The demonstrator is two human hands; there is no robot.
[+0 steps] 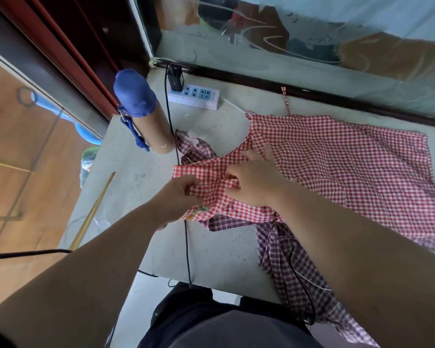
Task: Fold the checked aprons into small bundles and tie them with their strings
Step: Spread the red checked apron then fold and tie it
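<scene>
The left hand (180,194) has its fingers curled, pinching a bunched fold of the red apron (337,159). Just beside it, the right hand (255,179) lies on the same cloth with fingers stretched out and pressing flat, thumb at the fold. The red apron spreads away from the right hand over the counter (136,197), its string (285,100) beyond the fingertips. A dark apron (286,259) lies under it, trailing back below the right forearm. A cable (186,247) runs beneath the left hand. Beyond the left hand stand a bottle (141,111) and a power strip (194,95).
</scene>
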